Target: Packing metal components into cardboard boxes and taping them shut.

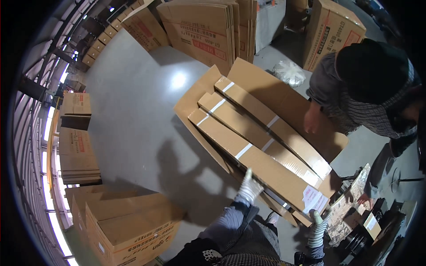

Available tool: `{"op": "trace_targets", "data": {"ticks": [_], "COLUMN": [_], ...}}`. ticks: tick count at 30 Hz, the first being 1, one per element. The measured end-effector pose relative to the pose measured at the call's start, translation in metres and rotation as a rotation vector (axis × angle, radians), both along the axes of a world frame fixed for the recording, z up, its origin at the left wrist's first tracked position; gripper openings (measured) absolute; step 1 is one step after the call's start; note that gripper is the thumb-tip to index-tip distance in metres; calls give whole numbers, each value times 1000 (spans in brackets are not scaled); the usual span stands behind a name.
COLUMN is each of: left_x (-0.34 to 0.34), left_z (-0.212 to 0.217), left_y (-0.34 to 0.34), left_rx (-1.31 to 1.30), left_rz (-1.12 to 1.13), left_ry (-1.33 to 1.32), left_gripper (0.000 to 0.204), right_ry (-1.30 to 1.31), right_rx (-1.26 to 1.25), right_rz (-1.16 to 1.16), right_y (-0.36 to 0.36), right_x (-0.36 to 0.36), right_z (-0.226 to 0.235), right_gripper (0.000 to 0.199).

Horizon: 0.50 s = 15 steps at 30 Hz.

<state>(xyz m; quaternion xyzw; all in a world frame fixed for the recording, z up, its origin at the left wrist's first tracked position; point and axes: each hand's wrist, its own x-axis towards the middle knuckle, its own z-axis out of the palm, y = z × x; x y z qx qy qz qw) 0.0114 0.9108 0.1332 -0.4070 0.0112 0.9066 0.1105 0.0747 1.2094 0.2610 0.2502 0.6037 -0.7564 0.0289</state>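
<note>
Left hand (250,189), right hand (317,228): our two; grip we cannot tell.
Long boxes (248,127): three, beside both hands.
Open carton (275,91): one, around the boxes.

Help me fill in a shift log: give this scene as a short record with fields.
Container: open brown carton
Contents: three visible long brown boxes, white bands
Left hand: gloved, at the side of the nearest long box
Right hand: gloved, at that box's labelled end
Grips: unclear
Co-worker: dark cap, beside the carton, at right
Background: flattened cartons standing upright
</note>
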Motion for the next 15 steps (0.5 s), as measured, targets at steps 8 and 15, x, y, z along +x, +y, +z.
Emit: {"op": "trace_targets", "data": {"ticks": [8, 15], "left_x": [59, 171], "left_z": [28, 158], "left_y": [-24, 61], "left_rx": [-318, -832], "left_rz": [31, -933], "left_ry": [159, 687], "left_gripper": [37, 63], "right_ry": [86, -171], "right_rx": [96, -6], "right_rz": [347, 726], "right_y": [27, 135], "right_x": [56, 124], "right_z": [40, 22], "right_gripper": [113, 113]}}
